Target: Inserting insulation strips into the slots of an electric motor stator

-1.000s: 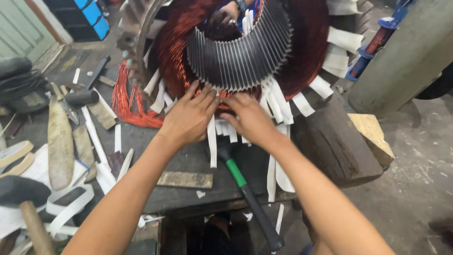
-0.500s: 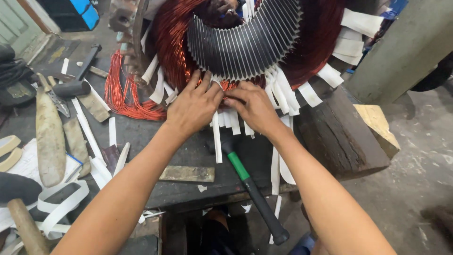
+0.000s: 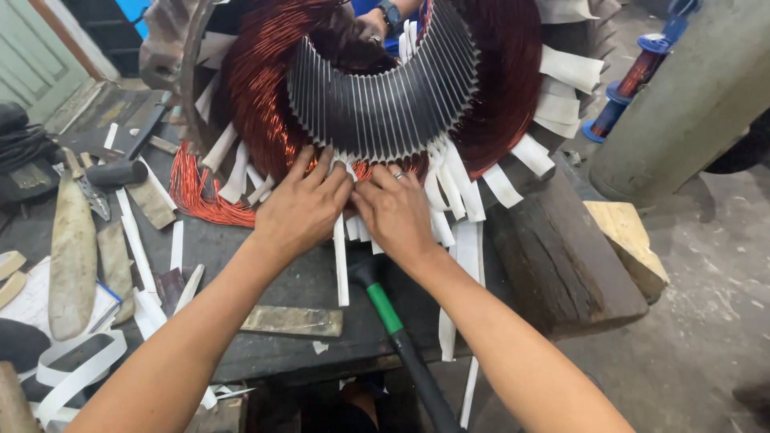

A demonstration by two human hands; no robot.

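The big motor stator (image 3: pixel 377 104) stands on its side at the far end of the bench (image 3: pixel 265 281), its dark slotted core ringed with copper windings (image 3: pixel 257 104). White insulation strips (image 3: pixel 473 200) stick out of the slots all along the stator's lower edge and hang toward me. A bundle of loose red wire ends (image 3: pixel 196 192) fans out from the stator's lower left. To the right of the stator sits a dark wooden block (image 3: pixel 561 265), with a paler wood piece (image 3: pixel 630 240) beyond it.

My left hand (image 3: pixel 301 208) presses against the bottom of the stator core, fingers spread and bent onto the strips there, not closed around anything I can make out. My right hand (image 3: pixel 397 212) lies just beside it, touching it at the fingertips, a ring on one finger, its fingers pinching at the strips under the core; what they actually grip is hidden.

Below my hands, nearer me than the stator, a green-and-black handled tool (image 3: pixel 401 337) lies on the bench. A flat metal bar (image 3: pixel 293 321) rests left of it. Another person's hand (image 3: pixel 373 24) with a wristwatch shows behind the stator.
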